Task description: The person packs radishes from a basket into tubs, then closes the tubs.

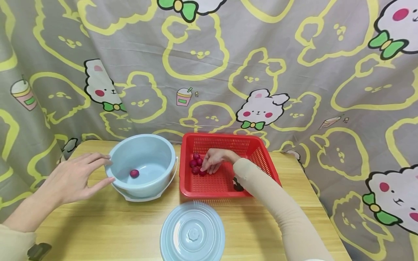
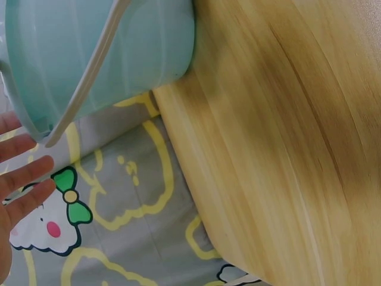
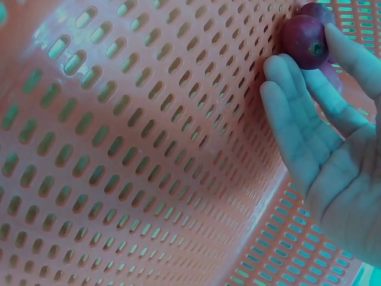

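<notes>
My right hand [image 1: 214, 159] reaches into the red basket [image 1: 209, 192] and pinches a dark red round fruit [image 1: 202, 173] among several others [image 1: 195, 162] at its left side. In the right wrist view, the thumb and fingers of that hand [image 3: 339, 140] are around the fruit [image 3: 305, 43]. A light blue bucket [image 1: 143, 185] stands left of the basket, with one red fruit [image 1: 134, 173] on its bottom. My left hand [image 1: 73, 177], fingers extended, is at the bucket's left rim; the left wrist view has its spread fingers [image 2: 27, 173] beside the bucket [image 2: 137, 53].
A round light blue lid [image 1: 193, 235] lies on the wooden table [image 1: 130, 228] in front of the basket. The bucket's pale handle [image 1: 163, 192] hangs down its front. A grey patterned curtain [image 1: 209, 119] stands behind and at both sides of the table.
</notes>
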Demonstrator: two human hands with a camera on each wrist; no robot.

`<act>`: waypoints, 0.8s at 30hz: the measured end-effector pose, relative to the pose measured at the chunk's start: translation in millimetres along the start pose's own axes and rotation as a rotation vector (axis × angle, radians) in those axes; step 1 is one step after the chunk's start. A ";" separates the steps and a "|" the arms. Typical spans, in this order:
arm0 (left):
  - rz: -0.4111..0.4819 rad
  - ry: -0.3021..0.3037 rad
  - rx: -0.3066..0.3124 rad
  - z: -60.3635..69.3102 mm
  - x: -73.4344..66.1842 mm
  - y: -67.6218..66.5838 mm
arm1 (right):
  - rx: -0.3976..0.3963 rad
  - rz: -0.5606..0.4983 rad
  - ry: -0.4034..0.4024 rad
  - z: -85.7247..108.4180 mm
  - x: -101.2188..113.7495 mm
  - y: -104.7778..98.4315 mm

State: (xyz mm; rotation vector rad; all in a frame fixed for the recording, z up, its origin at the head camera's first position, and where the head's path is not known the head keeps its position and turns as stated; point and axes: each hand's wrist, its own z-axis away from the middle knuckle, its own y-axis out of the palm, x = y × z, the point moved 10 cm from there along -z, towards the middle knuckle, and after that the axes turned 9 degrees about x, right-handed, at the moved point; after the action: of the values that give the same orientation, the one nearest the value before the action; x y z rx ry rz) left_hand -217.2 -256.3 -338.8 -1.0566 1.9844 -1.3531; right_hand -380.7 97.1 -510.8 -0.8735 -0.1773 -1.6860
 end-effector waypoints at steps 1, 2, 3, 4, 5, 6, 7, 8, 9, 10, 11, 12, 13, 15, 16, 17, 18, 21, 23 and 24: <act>0.000 -0.001 0.000 0.1 0.0 -0.1 | -0.003 0.005 -0.002 0.7 0.4 -0.7; 0.000 -0.001 -0.001 0.1 0.1 -0.1 | -0.007 0.007 -0.004 1.5 0.6 -1.7; 0.001 0.000 -0.002 0.2 0.0 -0.1 | -0.012 0.010 -0.003 2.4 0.6 -2.7; 0.000 0.000 -0.002 0.2 0.1 0.0 | -0.017 0.012 -0.004 3.5 0.7 -3.8; 0.001 0.000 -0.002 0.2 0.0 0.1 | -0.023 0.010 -0.005 4.9 0.8 -5.2; 0.001 0.001 -0.003 0.2 0.0 0.0 | -0.028 0.010 -0.007 5.8 0.8 -6.5; 0.000 0.000 -0.003 0.2 0.2 -0.1 | -0.033 0.005 -0.009 6.8 0.6 -7.9; 0.000 0.001 -0.004 0.3 0.3 -0.2 | -0.039 0.003 -0.012 7.9 0.5 -9.2; 0.000 0.001 -0.004 0.1 0.4 -0.4 | -0.044 -0.004 -0.016 8.8 0.2 -10.2; -0.001 0.001 -0.003 0.0 0.4 -0.5 | -0.049 -0.012 -0.019 9.7 -0.2 -11.4; 0.000 0.002 -0.004 -0.1 0.4 -0.6 | -0.052 -0.022 -0.023 10.4 -0.4 -12.4; 0.000 0.002 -0.004 -0.1 0.3 -0.6 | -0.057 -0.031 -0.027 11.0 -1.1 -13.6; 0.000 0.002 -0.003 -0.2 0.2 -0.5 | -0.064 -0.040 -0.030 11.6 -1.8 -14.8; -0.001 0.002 -0.003 -0.3 -0.2 -0.3 | -0.076 -0.053 -0.036 13.2 -2.4 -17.1; -0.001 0.003 -0.004 -0.3 -0.4 -0.3 | -0.083 -0.055 -0.040 14.7 -2.2 -18.2; -0.002 0.003 -0.005 -0.4 -0.6 -0.4 | -0.087 -0.056 -0.045 15.9 -1.8 -19.1; -0.002 0.004 -0.005 -0.4 -0.7 -0.4 | -0.093 -0.059 -0.051 17.0 -1.6 -20.4; -0.002 0.005 -0.007 -0.4 -0.8 -0.5 | -0.108 -0.073 -0.069 21.8 1.2 -23.8; -0.001 0.005 -0.006 0.0 -1.0 -0.5 | -0.117 -0.082 -0.082 25.1 3.6 -26.1; 0.000 0.005 -0.006 0.2 -0.9 -0.6 | -0.121 -0.091 -0.090 26.4 4.8 -27.3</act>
State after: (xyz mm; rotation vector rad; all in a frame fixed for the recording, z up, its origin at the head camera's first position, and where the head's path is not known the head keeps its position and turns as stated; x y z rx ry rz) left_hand -216.4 -255.8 -338.3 -1.0569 1.9940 -1.3518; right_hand -393.3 116.4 -480.2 -1.0460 -0.1799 -1.7577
